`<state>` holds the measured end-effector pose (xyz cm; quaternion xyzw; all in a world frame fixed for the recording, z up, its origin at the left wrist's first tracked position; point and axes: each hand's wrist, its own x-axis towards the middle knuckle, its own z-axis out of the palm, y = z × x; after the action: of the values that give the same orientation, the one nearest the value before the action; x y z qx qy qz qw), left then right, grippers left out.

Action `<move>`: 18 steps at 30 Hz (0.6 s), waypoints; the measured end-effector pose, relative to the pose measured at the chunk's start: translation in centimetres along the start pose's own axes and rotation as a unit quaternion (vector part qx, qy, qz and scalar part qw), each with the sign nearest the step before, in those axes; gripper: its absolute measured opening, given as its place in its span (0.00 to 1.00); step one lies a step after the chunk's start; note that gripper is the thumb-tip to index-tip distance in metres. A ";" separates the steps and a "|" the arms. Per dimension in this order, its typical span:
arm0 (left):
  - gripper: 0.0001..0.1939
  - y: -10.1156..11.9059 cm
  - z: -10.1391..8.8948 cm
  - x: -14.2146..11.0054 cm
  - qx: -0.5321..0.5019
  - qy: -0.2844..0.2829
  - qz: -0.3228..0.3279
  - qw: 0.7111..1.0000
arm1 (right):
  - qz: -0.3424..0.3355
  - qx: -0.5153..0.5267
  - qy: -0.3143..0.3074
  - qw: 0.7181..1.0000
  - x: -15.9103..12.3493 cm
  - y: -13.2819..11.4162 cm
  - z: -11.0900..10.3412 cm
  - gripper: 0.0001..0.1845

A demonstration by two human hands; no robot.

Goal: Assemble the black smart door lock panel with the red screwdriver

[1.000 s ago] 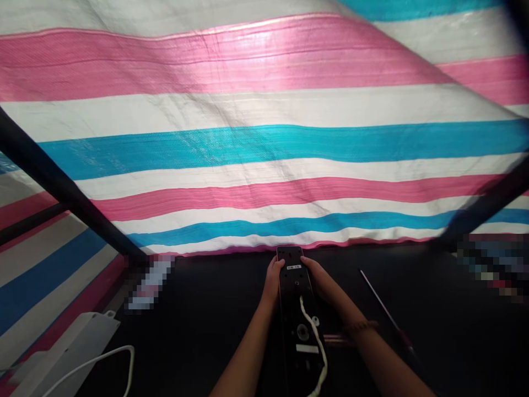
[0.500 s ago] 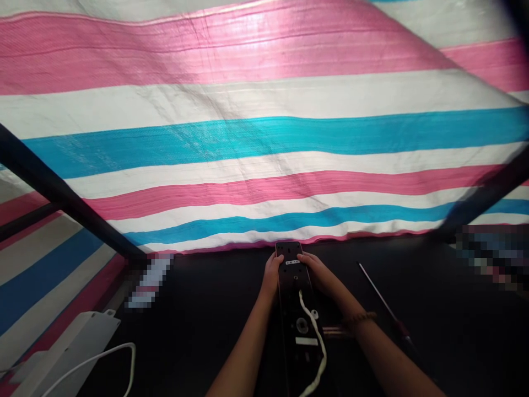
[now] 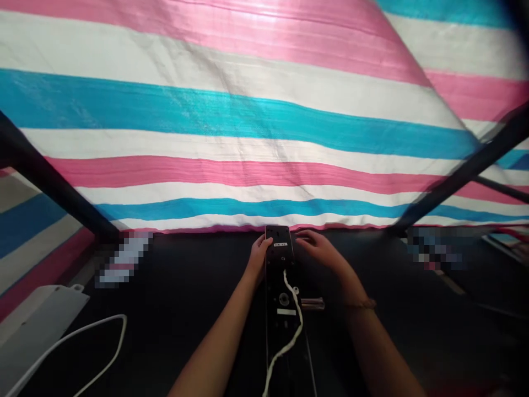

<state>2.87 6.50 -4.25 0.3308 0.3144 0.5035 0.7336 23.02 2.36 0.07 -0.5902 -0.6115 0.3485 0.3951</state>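
Observation:
A long black door lock panel (image 3: 285,342) lies lengthwise in front of me, its back side up. It has small holes, white labels and a copper-coloured lever handle (image 3: 313,304) sticking out to the right. A white cable (image 3: 298,320) runs from the panel toward me. My left hand (image 3: 259,255) grips the far left edge of the panel, thumb on top. Just right of the far end, my right hand (image 3: 320,248) is off the panel with fingers apart and nothing in them. A bracelet (image 3: 366,304) circles the right wrist.
The panel rests on a dark table (image 3: 198,275). At left stand a white box-like item (image 3: 45,325) and a looped white cord (image 3: 124,331). Black frame bars (image 3: 450,182) and a striped tarp (image 3: 231,149) close off the far side. Blurred-out items lie at both sides.
My right hand has let go of the panel and moved off to its right. The left hand keeps its grip. The view has shifted and tilted, and the screwdriver at right is no longer visible.

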 end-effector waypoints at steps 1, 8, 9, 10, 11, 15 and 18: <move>0.20 -0.1 0.0 0.0 -0.009 0.009 -0.002 1.000 | 0.004 -0.050 0.037 0.998 -1.2 -0.1 -1.3 0.22; 0.17 -0.6 -0.4 0.4 -0.050 0.040 -0.004 0.998 | 0.197 -0.389 0.097 0.895 -14.4 6.5 -5.7 0.28; 0.17 -0.6 -0.4 0.4 -0.053 0.038 -0.006 0.998 | 0.221 -0.403 0.088 0.884 -16.2 7.6 -5.4 0.29; 0.18 -0.6 -0.4 0.5 -0.055 0.036 -0.008 0.998 | 0.220 -0.407 0.089 0.882 -17.7 8.4 -5.1 0.28; 0.18 -0.7 -0.3 0.5 -0.057 0.033 -0.011 0.998 | 0.210 -0.404 0.091 0.886 -18.9 8.8 -4.7 0.25; 0.18 -0.9 -0.3 0.6 -0.056 0.020 -0.021 0.998 | 0.159 -0.359 0.099 0.914 -20.6 7.2 -4.0 0.21; 0.17 -0.9 -0.3 0.7 -0.050 0.014 -0.023 0.998 | 0.134 -0.317 0.163 0.925 -19.8 3.7 -4.8 0.22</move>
<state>3.30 6.95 -5.24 0.2793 0.3068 0.5060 0.7562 28.79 -17.36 -2.51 -0.8099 -0.5323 0.0852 0.2311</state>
